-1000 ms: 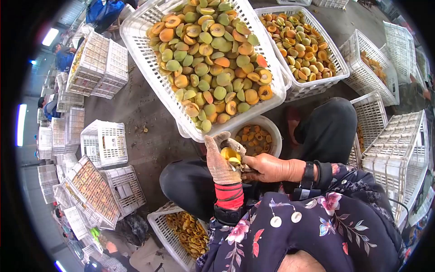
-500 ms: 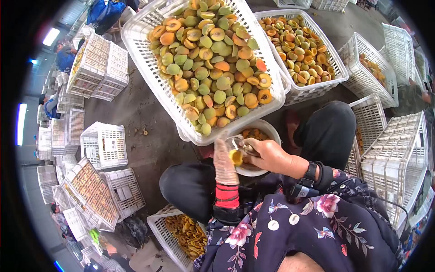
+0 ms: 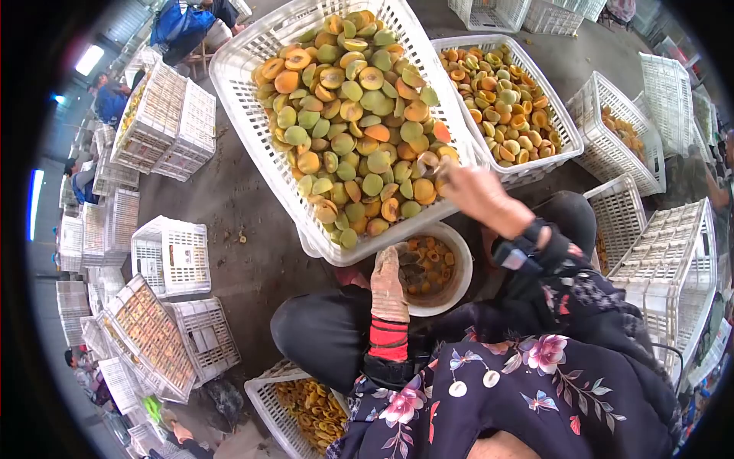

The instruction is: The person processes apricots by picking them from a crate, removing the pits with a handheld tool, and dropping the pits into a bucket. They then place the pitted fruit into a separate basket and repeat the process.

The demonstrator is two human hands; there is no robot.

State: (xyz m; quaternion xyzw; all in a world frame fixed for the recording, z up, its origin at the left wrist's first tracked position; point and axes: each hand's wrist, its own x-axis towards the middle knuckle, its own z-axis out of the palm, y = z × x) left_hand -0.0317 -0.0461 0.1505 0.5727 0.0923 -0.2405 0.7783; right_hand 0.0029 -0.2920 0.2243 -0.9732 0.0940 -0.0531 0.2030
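Observation:
My right hand (image 3: 478, 197), blurred by motion, reaches over the lower right corner of the tilted white crate (image 3: 252, 164). Its fingers are closed around a small shiny metal tool (image 3: 428, 162), right at the peach halves (image 3: 359, 122). These have green and orange skins, and some show their cut faces. In a pale knitted glove, my left hand (image 3: 388, 287) is upright beside the white bucket (image 3: 462, 268), fingers stretched out below the crate's lower edge. Orange-yellow fruit pieces (image 3: 432, 264) lie in the bucket, between my knees.
A second crate (image 3: 573, 141) of hollowed halves stands at the upper right. By my left leg is another crate (image 3: 260, 390) with orange pieces. Stacked white crates (image 3: 657, 268) line the right side, and more crates (image 3: 172, 256) stand left. Other people (image 3: 180, 30) sit farther back.
My right hand has moved up and right, from beside my left hand to the fruit in the crate. The yellow fruit piece between my hands is gone from there; my left hand has lowered slightly.

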